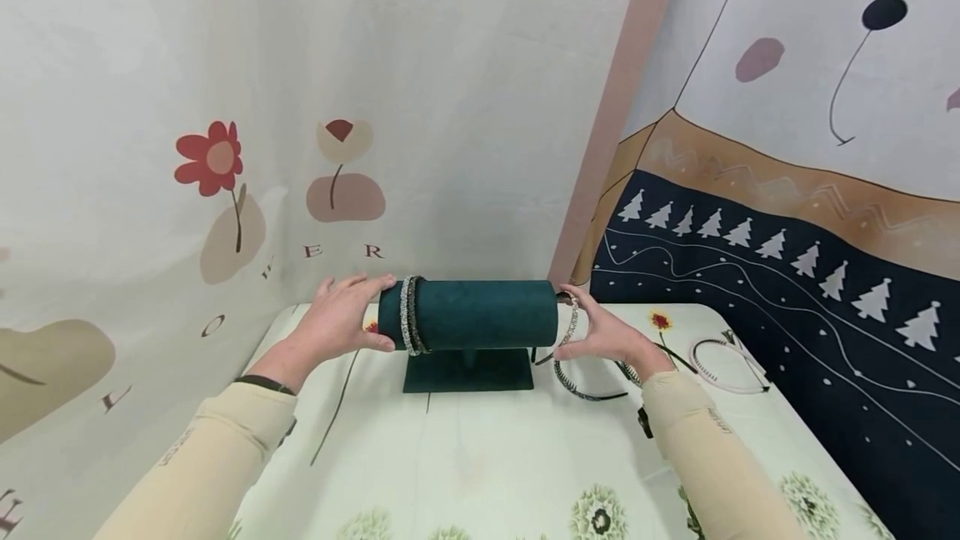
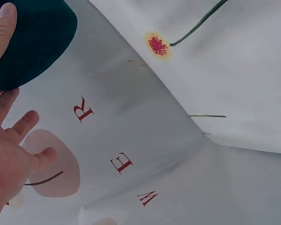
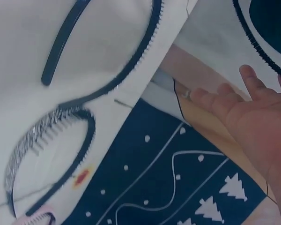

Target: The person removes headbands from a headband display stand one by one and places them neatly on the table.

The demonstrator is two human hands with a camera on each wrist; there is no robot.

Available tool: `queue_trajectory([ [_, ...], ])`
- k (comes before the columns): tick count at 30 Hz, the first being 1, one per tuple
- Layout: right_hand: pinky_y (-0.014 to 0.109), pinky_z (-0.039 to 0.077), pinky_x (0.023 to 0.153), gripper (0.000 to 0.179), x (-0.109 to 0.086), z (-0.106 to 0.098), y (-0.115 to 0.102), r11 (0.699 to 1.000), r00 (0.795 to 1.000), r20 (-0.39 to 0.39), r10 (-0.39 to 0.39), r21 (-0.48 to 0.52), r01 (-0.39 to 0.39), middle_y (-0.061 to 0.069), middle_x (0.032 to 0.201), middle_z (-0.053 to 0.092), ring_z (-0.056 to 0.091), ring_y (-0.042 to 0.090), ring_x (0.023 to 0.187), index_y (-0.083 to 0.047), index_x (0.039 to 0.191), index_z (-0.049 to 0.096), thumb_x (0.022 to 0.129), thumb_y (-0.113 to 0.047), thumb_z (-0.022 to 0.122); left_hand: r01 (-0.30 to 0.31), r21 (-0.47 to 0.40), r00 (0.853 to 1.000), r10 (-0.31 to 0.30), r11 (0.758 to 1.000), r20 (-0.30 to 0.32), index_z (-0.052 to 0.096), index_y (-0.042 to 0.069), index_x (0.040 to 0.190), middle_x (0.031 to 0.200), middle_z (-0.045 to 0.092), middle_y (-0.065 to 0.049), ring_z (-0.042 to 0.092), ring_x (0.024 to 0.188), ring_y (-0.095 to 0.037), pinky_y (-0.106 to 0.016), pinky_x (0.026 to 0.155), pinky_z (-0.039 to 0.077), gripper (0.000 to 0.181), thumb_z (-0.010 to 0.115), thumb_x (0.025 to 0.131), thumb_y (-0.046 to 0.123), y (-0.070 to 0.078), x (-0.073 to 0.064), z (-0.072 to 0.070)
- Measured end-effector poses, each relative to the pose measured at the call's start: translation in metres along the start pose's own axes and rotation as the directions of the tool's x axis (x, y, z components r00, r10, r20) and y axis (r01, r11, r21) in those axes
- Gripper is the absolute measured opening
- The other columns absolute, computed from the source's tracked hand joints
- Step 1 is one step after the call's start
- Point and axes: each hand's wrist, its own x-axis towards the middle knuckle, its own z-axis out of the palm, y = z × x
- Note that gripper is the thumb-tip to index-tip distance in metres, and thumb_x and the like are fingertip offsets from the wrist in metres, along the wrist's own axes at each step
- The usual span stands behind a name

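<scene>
A dark green velvet roll-shaped headband stand (image 1: 487, 315) stands on a flat base. Two sparkly headbands (image 1: 411, 315), one silvery and one dark, sit side by side near its left end. My left hand (image 1: 341, 323) grips that end, thumb in front and forefinger behind; its other fingers spread out in the left wrist view. At the opposite end, my right hand (image 1: 600, 330) holds a glittery headband (image 1: 573, 319) between thumb and fingers. In the right wrist view, the dark toothed inner edge of this headband (image 3: 256, 41) is beside the stand's end, with a gap between them.
More headbands lie on the table to the right: a dark toothed one (image 1: 573, 386), a silvery one (image 3: 30, 140) and a pale pink one (image 1: 705, 373). A small black object (image 1: 645, 422) is by the right sleeve. Printed cloth (image 1: 450, 107) hangs behind the table.
</scene>
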Motion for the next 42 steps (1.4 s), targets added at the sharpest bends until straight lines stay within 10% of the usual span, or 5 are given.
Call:
queue_trajectory([
  [8, 0.082, 0.031, 0.118, 0.123, -0.047, -0.03, -0.011, 0.92, 0.998, -0.044, -0.053, -0.391, 0.032, 0.02, 0.176, 0.024, 0.014, 0.051, 0.162, -0.017, 0.169, 0.023, 0.074, -0.037, 0.098, -0.013, 0.004, 1.0, 0.013, 1.0, 0.0, 0.045, 0.014, 0.163, 0.162, 0.054, -0.018, 0.04, 0.153, -0.048, -0.08, 0.125, 0.015, 0.11, 0.099, 0.072, 0.043, -0.001, 0.002, 0.002],
  [16, 0.081, 0.017, 0.125, 0.123, -0.106, -0.006, -0.024, 0.485, 0.99, 0.137, -0.041, -0.863, 0.139, 0.022, 0.17, 0.038, 0.02, 0.058, 0.16, -0.015, 0.161, 0.041, 0.056, -0.034, 0.103, -0.023, 0.01, 1.0, 0.023, 1.0, 0.005, 0.045, 0.014, 0.163, 0.162, 0.054, -0.017, 0.042, 0.151, -0.048, -0.081, 0.124, 0.015, 0.11, 0.099, 0.072, 0.046, -0.003, 0.002, 0.001],
  [20, 0.075, 0.015, 0.13, 0.126, -0.115, 0.026, -0.021, 0.398, 0.968, 0.244, 0.058, -0.895, 0.202, 0.015, 0.172, 0.037, 0.018, 0.05, 0.164, -0.02, 0.161, 0.041, 0.052, -0.037, 0.103, -0.012, 0.016, 1.0, 0.012, 1.0, 0.009, 0.045, 0.014, 0.163, 0.162, 0.053, -0.018, 0.042, 0.151, -0.049, -0.081, 0.124, 0.015, 0.11, 0.099, 0.072, 0.045, -0.002, 0.002, 0.0],
  [26, 0.071, 0.018, 0.131, 0.123, -0.104, 0.054, -0.013, 0.369, 0.948, 0.301, 0.105, -0.897, 0.244, 0.005, 0.171, 0.039, 0.018, 0.041, 0.166, -0.027, 0.158, 0.043, 0.054, -0.051, 0.104, -0.02, 0.026, 1.0, 0.02, 0.999, 0.005, 0.046, 0.013, 0.162, 0.162, 0.054, -0.018, 0.043, 0.15, -0.049, -0.082, 0.123, 0.016, 0.108, 0.099, 0.073, 0.044, 0.002, 0.0, -0.003],
  [42, 0.072, 0.015, 0.131, 0.13, -0.092, 0.064, -0.008, 0.433, 0.935, 0.313, 0.168, -0.875, 0.215, 0.005, 0.176, 0.031, 0.011, 0.042, 0.168, -0.037, 0.163, 0.039, 0.053, -0.056, 0.105, -0.018, 0.017, 1.0, 0.018, 1.0, -0.008, 0.046, 0.014, 0.162, 0.162, 0.053, -0.017, 0.043, 0.15, -0.048, -0.081, 0.124, 0.016, 0.11, 0.099, 0.072, 0.045, -0.001, 0.0, 0.001],
])
